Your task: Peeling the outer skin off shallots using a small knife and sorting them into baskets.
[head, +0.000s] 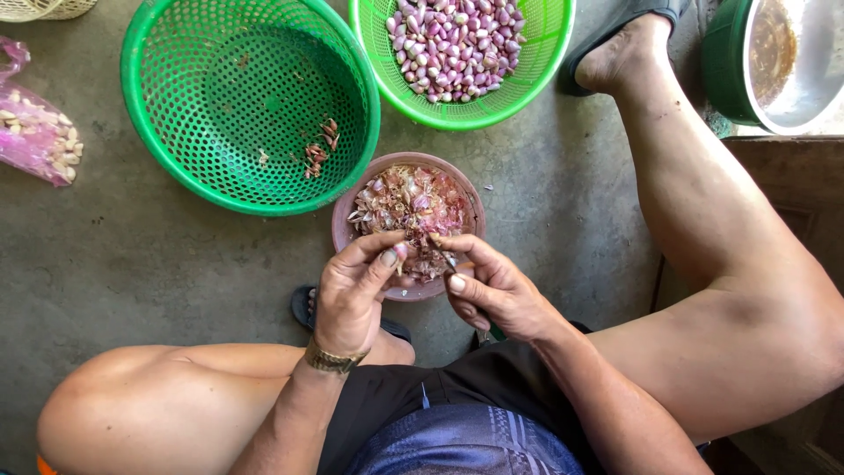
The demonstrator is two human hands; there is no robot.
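My left hand (352, 295) fingers pinch a garlic clove (402, 252); my right hand (492, 295) grips a small knife (450, 261), over the peel bowl (345, 230) at twelve o'clock.

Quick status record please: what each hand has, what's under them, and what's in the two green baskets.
left hand: pinches a small garlic clove at the fingertips
right hand: holds a small knife close to the clove
under hands: brown bowl filled with papery skins
near basket: green, nearly bare, a few scraps
far basket: green, holds purple-white cloves
floor: grey concrete
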